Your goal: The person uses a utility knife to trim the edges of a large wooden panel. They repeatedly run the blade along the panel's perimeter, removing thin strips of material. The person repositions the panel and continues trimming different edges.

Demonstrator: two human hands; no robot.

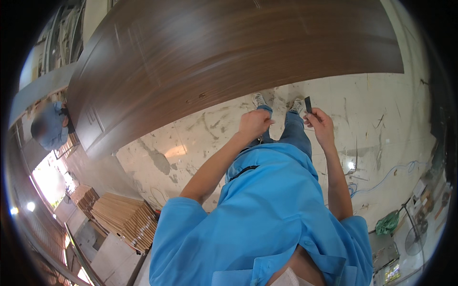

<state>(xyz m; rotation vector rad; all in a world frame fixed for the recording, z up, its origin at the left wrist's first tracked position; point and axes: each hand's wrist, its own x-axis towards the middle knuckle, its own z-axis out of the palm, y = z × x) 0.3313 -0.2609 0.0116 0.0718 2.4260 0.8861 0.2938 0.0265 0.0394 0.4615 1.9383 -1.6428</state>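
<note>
Head view: big dark wood-grain door panel [229, 52] spans the top, lying flat at working height in front of the person, its near edge just beyond both hands. Below it, scuffed pale tiled floor [381, 124], with a blue cable trailing at right. Stack of light wood boards [126, 217] on the floor, well apart at lower left. Another person in blue [50, 125] far left. Left hand [254, 124] closed in a loose fist, fingers curled; can't tell what's inside. Right hand [320, 126] pinches a small dark flat strip [308, 104] between fingers, held upright near the panel edge, probably to keep it ready.
</note>
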